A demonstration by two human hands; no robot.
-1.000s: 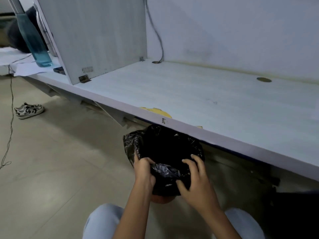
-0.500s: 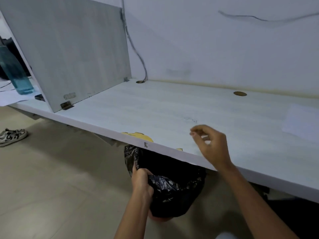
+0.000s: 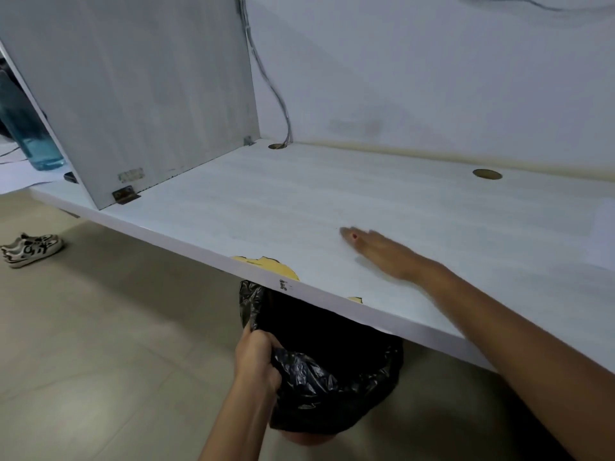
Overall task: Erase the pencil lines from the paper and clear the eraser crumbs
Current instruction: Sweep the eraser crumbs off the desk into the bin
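Left hand (image 3: 256, 357) is clenching the rim of the black bag (image 3: 332, 380), which is hanging just under the front edge of the desk (image 3: 266, 201). Right hand (image 3: 382, 254) is lying flat on the desk top, fingers straight, grasping nothing, blurred. Paper (image 3: 605, 227) is sitting at the desk's far right, well apart from that hand. Crumbs too small to tell. Shoes (image 3: 30, 249) are lying on the floor at left

One desk (image 3: 332, 201); one divider panel (image 3: 139, 94); two cable holes (image 3: 277, 146); one cable (image 3: 288, 128); two metal brackets (image 3: 124, 194); one black bin bag (image 3: 332, 377); two sneakers (image 3: 31, 249); one blue bottle (image 3: 40, 151); one sheet of paper (image 3: 604, 227); a left grip (image 3: 256, 357) and a right grip (image 3: 382, 254), two in all.
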